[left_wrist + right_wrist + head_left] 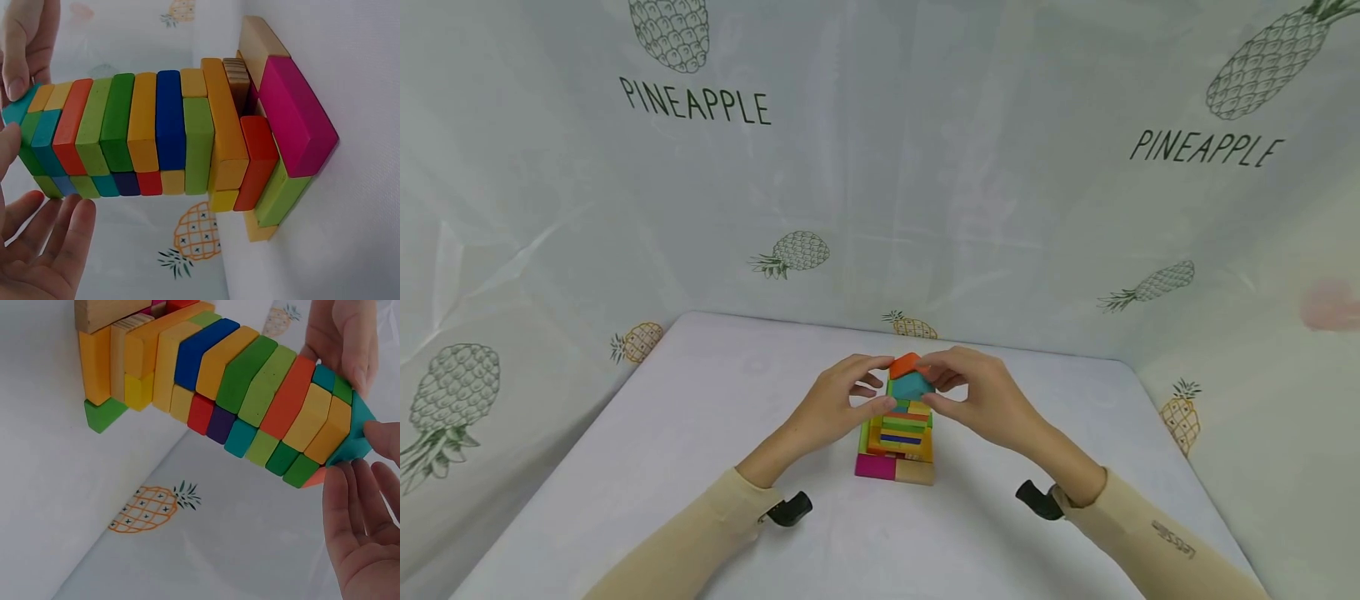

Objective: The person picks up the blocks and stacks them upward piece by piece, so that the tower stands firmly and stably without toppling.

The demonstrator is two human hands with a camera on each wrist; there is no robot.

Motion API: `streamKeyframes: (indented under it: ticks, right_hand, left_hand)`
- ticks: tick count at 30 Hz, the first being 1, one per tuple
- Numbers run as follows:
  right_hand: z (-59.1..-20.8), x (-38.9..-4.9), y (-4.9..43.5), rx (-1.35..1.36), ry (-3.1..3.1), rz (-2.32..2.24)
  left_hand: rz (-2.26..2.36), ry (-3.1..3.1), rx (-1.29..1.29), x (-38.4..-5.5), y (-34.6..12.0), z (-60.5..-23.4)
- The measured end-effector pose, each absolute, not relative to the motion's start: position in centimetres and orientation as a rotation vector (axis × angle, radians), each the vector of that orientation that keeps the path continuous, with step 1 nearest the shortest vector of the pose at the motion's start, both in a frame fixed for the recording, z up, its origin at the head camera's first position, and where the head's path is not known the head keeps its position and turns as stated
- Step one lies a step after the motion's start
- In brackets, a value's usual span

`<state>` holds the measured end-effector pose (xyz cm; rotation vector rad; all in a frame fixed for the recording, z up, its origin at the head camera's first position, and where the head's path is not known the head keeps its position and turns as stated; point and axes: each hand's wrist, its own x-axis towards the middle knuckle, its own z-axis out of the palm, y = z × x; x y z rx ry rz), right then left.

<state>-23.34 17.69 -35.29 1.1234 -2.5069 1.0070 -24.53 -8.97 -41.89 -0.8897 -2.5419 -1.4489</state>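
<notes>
A tall tower of coloured wooden blocks [119, 125] stands upright on the white table. Its top holds a teal wedge-shaped block [912, 387], with an orange block [903, 364] behind it. From the left, my left hand [831, 400] holds these top blocks between thumb and fingertips. My right hand [988, 396] pinches them from the right. In the right wrist view, its thumb presses on the teal block [357, 434] and its fingertips reach the far side, where part of the orange block [314, 479] shows. My fingers partly cover both blocks.
The tower's wider base has a magenta block [297, 119] and a natural wood block [915, 472] in front. White tablecloth [737, 400] surrounds it. Behind the table hangs a pineapple-print sheet [910, 167]. A black wrist camera [790, 509] sits on each arm.
</notes>
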Motion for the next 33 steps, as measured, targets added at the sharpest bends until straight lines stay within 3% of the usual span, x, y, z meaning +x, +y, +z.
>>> streamKeyframes:
  ticks: [33]
  right_hand:
    - [-35.62,-23.44,17.48,1.131,-2.491,1.035]
  left_hand:
    - [-1.461,-2.534,-0.908,-24.68,-8.92,-41.8]
